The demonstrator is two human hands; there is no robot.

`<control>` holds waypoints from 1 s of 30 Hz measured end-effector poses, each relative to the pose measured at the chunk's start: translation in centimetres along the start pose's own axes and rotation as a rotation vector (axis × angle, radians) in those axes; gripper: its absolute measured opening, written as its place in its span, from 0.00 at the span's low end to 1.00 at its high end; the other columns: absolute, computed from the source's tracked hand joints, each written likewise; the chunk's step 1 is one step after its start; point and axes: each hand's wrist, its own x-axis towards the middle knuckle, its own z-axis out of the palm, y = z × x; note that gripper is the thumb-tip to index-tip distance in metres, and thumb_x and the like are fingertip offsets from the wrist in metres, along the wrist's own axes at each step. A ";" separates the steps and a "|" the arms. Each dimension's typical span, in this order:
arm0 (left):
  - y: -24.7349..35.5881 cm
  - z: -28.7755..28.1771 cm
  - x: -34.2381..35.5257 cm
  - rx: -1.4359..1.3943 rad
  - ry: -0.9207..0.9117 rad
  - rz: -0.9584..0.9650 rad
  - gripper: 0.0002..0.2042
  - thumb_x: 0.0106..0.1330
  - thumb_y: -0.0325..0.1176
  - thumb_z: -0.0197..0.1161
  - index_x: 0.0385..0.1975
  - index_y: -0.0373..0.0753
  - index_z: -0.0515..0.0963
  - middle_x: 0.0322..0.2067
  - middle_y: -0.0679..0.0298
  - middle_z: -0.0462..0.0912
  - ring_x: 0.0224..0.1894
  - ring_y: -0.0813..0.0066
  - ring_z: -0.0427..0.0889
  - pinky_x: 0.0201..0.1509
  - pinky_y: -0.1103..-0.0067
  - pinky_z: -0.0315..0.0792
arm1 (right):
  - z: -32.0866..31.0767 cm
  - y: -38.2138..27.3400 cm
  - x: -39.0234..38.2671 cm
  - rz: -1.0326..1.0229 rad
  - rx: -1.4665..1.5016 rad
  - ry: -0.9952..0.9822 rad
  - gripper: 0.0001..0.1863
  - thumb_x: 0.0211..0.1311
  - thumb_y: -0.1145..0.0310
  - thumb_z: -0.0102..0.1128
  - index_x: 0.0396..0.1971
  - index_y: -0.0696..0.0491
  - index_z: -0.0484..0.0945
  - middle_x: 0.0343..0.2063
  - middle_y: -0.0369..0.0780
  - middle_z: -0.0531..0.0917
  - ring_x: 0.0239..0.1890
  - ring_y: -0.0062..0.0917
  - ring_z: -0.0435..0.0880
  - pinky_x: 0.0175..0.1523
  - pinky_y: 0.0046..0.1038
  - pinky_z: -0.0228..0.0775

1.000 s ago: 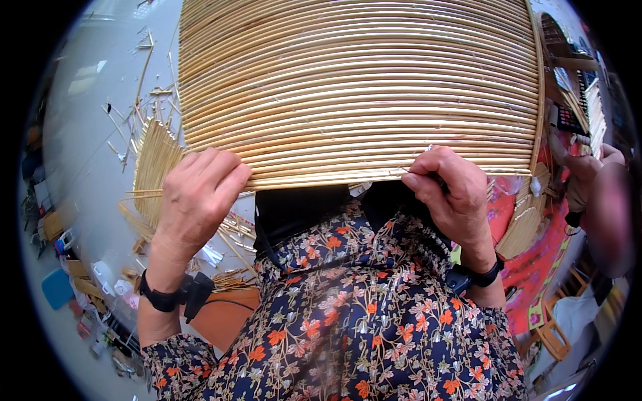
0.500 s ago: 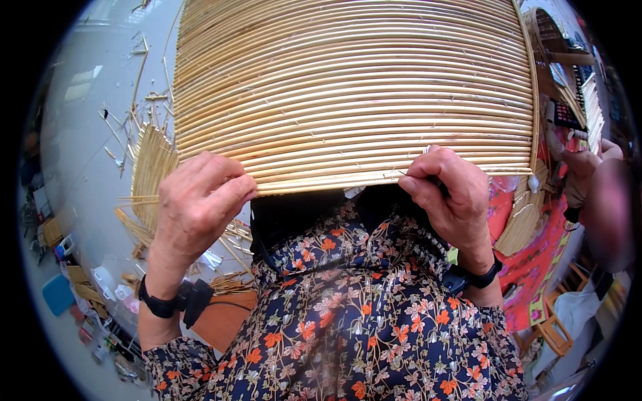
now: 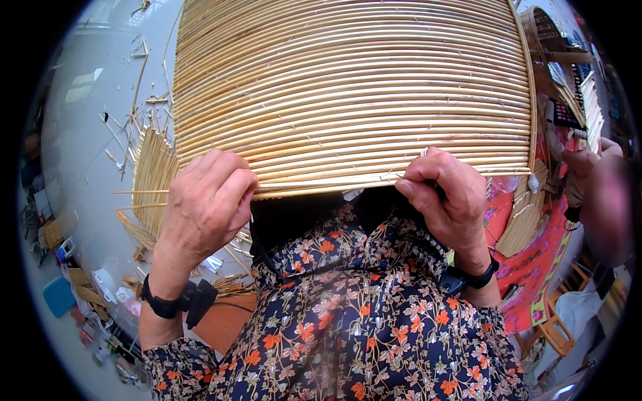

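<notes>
Fingers (image 3: pixel 231 184) of the left hand (image 3: pixel 204 204) are curled tight over the near rim of the big woven cane panel (image 3: pixel 348 87), the knuckles bunched and the tips hidden behind the edge. The right hand (image 3: pixel 448 197) is folded shut too, pinching something thin at the same rim — it looks like a small pale sliver or tool tip poking up above the knuckles, though I cannot tell which.

The panel stands right in front of the person, held up above the lap, its rows of cane running side to side and its lower edge resting in both grips. Loose cane strips (image 3: pixel 150 174) fan out on the grey floor behind the left hand; a second person's arm (image 3: pixel 605 207) shows at the far right, well apart from the work.

To my eye the job is at the bottom row — so the left hand should keep the rim steady and pressed flat while the right works close to the edge in short pulls. Strands this dry look apt to split if bent sharply.
</notes>
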 end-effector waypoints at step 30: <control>1.8 3.3 -0.8 -0.219 0.094 -0.015 0.10 0.58 0.23 0.74 0.38 0.40 0.84 0.32 0.62 0.82 0.35 0.59 0.80 0.38 0.67 0.71 | 1.9 0.4 -1.9 0.226 0.346 0.216 0.07 0.63 0.83 0.71 0.36 0.58 0.81 0.27 0.39 0.83 0.26 0.24 0.83 0.30 0.26 0.73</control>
